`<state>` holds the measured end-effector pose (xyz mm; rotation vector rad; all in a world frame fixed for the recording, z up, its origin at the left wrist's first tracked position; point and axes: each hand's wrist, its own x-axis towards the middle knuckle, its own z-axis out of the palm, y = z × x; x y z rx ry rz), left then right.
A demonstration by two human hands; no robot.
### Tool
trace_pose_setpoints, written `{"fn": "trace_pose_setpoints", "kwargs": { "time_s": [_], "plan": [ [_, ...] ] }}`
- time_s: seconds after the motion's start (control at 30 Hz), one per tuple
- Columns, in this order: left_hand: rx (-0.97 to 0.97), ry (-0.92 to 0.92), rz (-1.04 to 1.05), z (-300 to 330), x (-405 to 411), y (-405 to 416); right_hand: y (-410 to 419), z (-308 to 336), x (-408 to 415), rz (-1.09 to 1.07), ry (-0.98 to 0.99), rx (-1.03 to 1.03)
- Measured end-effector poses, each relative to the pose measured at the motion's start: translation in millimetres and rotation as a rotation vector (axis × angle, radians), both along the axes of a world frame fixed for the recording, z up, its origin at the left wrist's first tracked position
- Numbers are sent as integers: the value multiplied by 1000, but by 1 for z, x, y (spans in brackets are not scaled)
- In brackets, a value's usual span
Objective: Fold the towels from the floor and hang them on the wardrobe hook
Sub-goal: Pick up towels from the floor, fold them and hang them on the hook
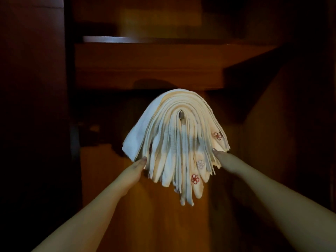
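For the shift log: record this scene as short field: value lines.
place: inside a dark wooden wardrobe
towels: a thick stack of towels draped over a metal hook, ends hanging down both sides
towel colours: cream and white, some with red flower embroidery
left hand: left hand touches the stack's left lower edge
right hand: right hand touches the right lower edge
grip: fingers largely hidden; hold unclear

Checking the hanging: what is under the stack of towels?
Under the towels only the metal hook tip shows, at the centre fold. Its mount on the wardrobe panel is covered.
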<state>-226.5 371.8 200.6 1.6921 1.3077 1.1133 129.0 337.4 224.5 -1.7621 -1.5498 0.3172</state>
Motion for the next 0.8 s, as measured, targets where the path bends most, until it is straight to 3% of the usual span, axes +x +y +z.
{"fn": "trace_pose_setpoints", "kwargs": {
  "time_s": [0.23,0.47,0.8],
  "plan": [
    [0,189,-59,-36,-10,-79,-100,-38,-50,68,1,-39],
    [1,365,-265,-89,-1,-176,-221,-108,-93,33,-174,-191],
    [-28,615,-683,-202,85,-272,-389,-253,-39,-63,-103,-425]
  ]
}}
